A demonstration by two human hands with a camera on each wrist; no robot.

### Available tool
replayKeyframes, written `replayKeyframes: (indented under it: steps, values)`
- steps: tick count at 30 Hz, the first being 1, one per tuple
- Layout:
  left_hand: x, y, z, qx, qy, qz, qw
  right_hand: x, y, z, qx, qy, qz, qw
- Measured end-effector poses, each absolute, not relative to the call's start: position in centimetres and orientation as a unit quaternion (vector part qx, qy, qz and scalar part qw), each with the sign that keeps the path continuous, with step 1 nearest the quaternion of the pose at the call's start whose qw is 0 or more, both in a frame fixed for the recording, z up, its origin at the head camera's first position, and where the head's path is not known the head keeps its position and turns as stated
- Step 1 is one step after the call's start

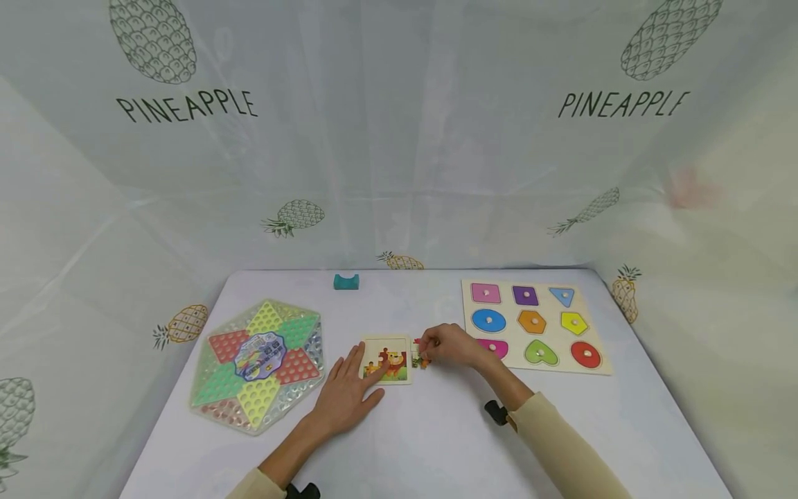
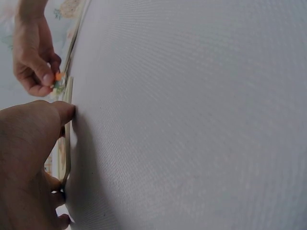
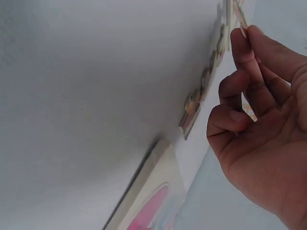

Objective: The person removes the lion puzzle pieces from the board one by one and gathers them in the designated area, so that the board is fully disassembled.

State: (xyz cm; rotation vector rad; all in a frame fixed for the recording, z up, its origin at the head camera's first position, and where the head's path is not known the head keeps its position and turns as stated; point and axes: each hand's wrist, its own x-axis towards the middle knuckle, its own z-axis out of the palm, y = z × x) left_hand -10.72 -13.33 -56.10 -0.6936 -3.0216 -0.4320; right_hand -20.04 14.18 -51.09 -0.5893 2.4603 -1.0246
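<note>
A small square jigsaw board (image 1: 386, 343) with a cartoon animal picture lies mid-table. My left hand (image 1: 346, 402) rests at its left side, fingers spread, with a fingertip on the picture. In the left wrist view the thumb (image 2: 64, 112) is at the board's near edge. Just right of the board, my right hand (image 1: 454, 344) pinches a thin jigsaw piece (image 3: 241, 18) between thumb and forefinger, the other fingers curled loosely. Its orange and green colours show in the left wrist view. Below that hand lie more jigsaw pieces (image 3: 192, 108), partly covered by it in the head view.
A wooden shape board (image 1: 551, 334) with knobbed coloured shapes lies on the right, close to my right hand. To the left is a hexagonal Chinese checkers board (image 1: 231, 409). A small teal block (image 1: 346, 282) sits near the back edge of the white table (image 1: 436, 443).
</note>
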Motion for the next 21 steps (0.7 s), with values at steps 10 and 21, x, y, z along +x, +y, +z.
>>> replayKeyframes:
  steps: [10, 21]
  values:
    - [-10.7, -13.3, -56.2, -0.221, -0.966, -0.137, 0.008, -19.7, 13.7, -52.2, -0.208, 0.908, -0.320, 0.175]
    - [-10.8, -13.4, -56.2, -0.222, -0.965, -0.142, 0.008, -19.4, 13.1, -52.3, -0.212, 0.918, -0.301, 0.150]
